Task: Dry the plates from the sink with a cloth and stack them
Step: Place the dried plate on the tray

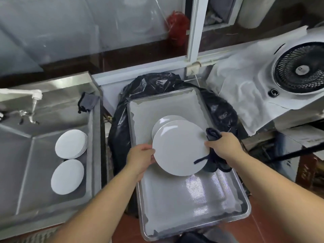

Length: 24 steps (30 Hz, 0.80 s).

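Head view: left hand [142, 155] gripped held plate [180, 148] at its 9 o'clock rim; right hand [222, 146], clutching dark cloth [213, 135], held 3 o'clock. Stacked plate [166, 121] on tray [175, 199] lay directly beneath toward 11 o'clock. Sink plates [71, 146] remained at 9 o'clock.

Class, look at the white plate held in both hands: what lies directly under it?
Under the held plate, another white plate rests on the metal tray; only its far edge shows. The held plate covers the rest, so whether more plates lie beneath cannot be told.
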Motion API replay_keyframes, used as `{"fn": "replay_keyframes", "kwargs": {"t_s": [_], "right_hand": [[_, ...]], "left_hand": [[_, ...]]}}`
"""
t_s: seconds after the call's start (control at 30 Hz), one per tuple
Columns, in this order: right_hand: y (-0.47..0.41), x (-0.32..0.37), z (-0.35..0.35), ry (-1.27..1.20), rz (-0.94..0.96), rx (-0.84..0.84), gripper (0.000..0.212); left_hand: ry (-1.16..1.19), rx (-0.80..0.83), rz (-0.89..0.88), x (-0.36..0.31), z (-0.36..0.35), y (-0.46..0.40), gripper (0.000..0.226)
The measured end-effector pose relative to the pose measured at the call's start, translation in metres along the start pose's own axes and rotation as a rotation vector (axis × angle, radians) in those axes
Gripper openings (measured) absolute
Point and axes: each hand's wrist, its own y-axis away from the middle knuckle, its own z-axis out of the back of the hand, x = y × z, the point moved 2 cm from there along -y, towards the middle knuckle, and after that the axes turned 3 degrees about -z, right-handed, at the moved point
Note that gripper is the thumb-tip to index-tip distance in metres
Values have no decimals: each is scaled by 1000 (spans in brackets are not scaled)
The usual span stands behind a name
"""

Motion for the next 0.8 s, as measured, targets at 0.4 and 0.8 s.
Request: {"fn": "replay_keyframes", "kwargs": {"t_s": [0.4, 0.8], "right_hand": [[-86, 21, -38, 143, -31, 74, 17], [-116, 28, -67, 213, -22, 96, 8]], "left_hand": [[-387, -79, -26, -6, -24, -82, 18], [-660, -165, -88, 0, -35, -119, 27]]}}
